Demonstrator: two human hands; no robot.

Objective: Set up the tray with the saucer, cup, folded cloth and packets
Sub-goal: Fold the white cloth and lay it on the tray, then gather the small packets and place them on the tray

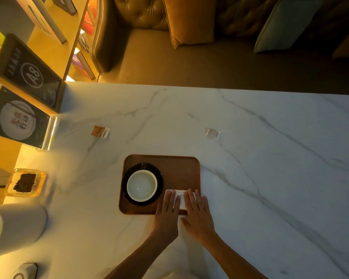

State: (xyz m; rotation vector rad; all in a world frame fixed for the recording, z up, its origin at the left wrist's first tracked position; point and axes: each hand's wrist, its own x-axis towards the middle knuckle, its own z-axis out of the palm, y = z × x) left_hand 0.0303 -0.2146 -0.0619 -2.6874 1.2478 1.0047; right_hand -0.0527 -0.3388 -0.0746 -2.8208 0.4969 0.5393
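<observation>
A white marble table [250,158] with grey veins carries everything; a brown wooden tray [179,170] lies near its front middle; an orange packet [99,131] rests far left of centre, a white packet [212,134] well apart to its right; a glass ashtray [25,183] sits at the left edge, a pale cylindrical container [18,224] nearer; two upright signs [18,117] stand at the far left corner.

Head cam, looking steeply down, close over tray [181,168] on table [250,148].
</observation>
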